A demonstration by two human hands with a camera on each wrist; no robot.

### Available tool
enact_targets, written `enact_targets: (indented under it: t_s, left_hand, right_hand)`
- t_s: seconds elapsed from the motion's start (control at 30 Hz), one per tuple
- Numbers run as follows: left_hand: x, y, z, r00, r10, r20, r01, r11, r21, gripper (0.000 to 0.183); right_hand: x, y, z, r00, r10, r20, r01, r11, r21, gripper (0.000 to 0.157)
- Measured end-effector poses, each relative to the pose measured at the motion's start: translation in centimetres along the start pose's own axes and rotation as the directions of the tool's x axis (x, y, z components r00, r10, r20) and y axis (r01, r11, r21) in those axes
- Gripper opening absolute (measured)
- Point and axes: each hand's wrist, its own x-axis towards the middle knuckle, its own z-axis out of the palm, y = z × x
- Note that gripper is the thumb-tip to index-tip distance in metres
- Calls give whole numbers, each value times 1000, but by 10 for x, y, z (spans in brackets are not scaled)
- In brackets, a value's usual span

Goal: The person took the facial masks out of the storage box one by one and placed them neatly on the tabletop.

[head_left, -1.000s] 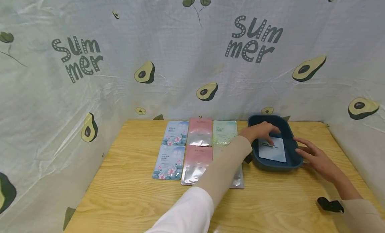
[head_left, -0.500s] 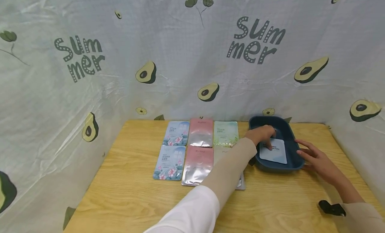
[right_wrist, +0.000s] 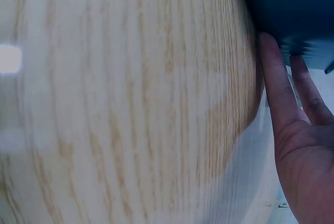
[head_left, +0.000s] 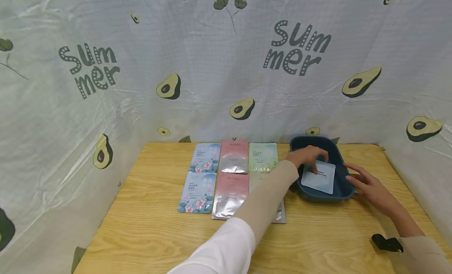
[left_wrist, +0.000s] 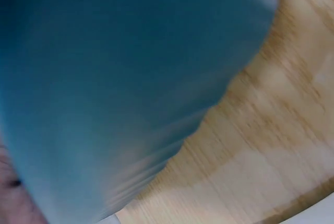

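Observation:
A dark blue plastic basin stands at the right of the wooden table. Inside lies a pale face mask sachet with dark print. My left hand reaches over the basin's left rim, its fingers bent down onto the sachet's upper part and a digit across the print. My right hand rests against the basin's right side; in the right wrist view its fingers lie extended along the wall. The left wrist view is mostly filled by the blurred basin wall.
Left of the basin, mask sachets lie in rows: blue flowered, pink and silver, and green. My left forearm crosses over the nearer green one. A printed cloth hangs behind the wooden table.
The pale sachet has turned slightly clockwise in the basin under my left hand's fingers. My right hand has stayed at the basin's side.

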Motion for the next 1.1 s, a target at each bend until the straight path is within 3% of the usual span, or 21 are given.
enact_targets:
  t_s: [0.23, 0.43, 0.57, 0.63, 0.77, 0.9, 0.97, 1.03, 1.1]
  left_hand:
    - [-6, -7, -7, 999, -39, -23, 34, 985, -168, 47]
    - [-15, -15, -16, 987, -72, -141, 21, 943, -332, 37]
    - [-21, -15, -21, 973, -148, -174, 40, 861, -507, 25]
    - [-24, -14, -23, 967, -191, -168, 57, 806, -589, 23]
    - [-27, -12, -23, 956, -254, -144, 88, 721, -687, 28]
    - [-27, -10, -22, 945, -309, -108, 103, 595, -797, 31]
    - [-26, -9, -22, 934, -345, -91, 122, 548, -828, 27]
    - [-24, -9, -22, 924, -370, -91, 128, 526, -841, 21]
    - [-25, -9, -22, 921, -377, -101, 125, 529, -839, 18]
  right_hand:
    - [0, -2, 1, 1000, 14, -4, -14, 1000, 13, 57]
    - [2, -2, 2, 1000, 16, -2, -16, 1000, 17, 57]
    - [2, -3, 1, 1000, 15, 0, -15, 1000, 26, 57]
    - [2, -3, 1, 1000, 12, 0, -12, 1000, 28, 56]
    - [1, -3, 1, 1000, 4, -2, -4, 1000, 21, 56]
    - [0, -1, 2, 1000, -6, -4, 6, 1000, 23, 56]
    - [-1, 0, 2, 1000, -16, -2, 16, 999, 28, 56]
    - [-1, 0, 1, 1000, -26, 1, 26, 999, 33, 55]
    - [-1, 0, 1, 1000, -27, 0, 27, 999, 31, 56]
